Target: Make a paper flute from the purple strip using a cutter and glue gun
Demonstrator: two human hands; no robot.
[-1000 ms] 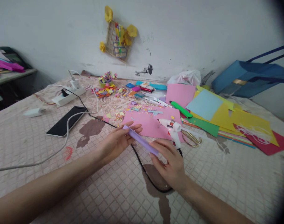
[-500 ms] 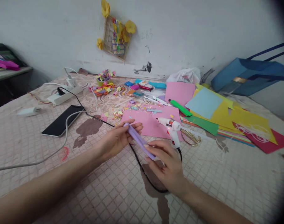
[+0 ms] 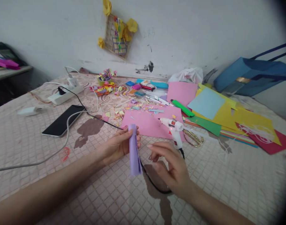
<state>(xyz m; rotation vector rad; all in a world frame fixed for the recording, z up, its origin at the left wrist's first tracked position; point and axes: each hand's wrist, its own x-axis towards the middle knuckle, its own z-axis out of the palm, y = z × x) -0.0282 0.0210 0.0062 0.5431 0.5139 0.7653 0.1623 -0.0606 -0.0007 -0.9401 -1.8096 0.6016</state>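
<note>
A folded strip of purple paper (image 3: 134, 153) hangs nearly upright from my left hand (image 3: 120, 142), pinched near its top between thumb and fingers. Its lower end dangles free above the table. To the right of the strip, my right hand (image 3: 172, 165) is apart from it, fingers bent and spaced, with nothing visible in them. Just beyond my right hand stands a white hot glue gun (image 3: 177, 134), a small red light showing on its body. It rests by the edge of a pink paper sheet (image 3: 154, 126). Gold-handled scissors (image 3: 194, 137) lie beside it.
A black cord (image 3: 152, 184) loops under my hands. On the left lie a dark phone or tablet (image 3: 63, 120), a white power strip (image 3: 65, 95) and a grey cable. Paper scraps, a green marker (image 3: 182, 107), coloured sheets (image 3: 251, 120) and a blue bag (image 3: 248, 76) fill the back and right.
My right hand has let go of the purple paper strip and drawn slightly away to the right. The strip has swung from slanted to nearly upright in my left hand.
</note>
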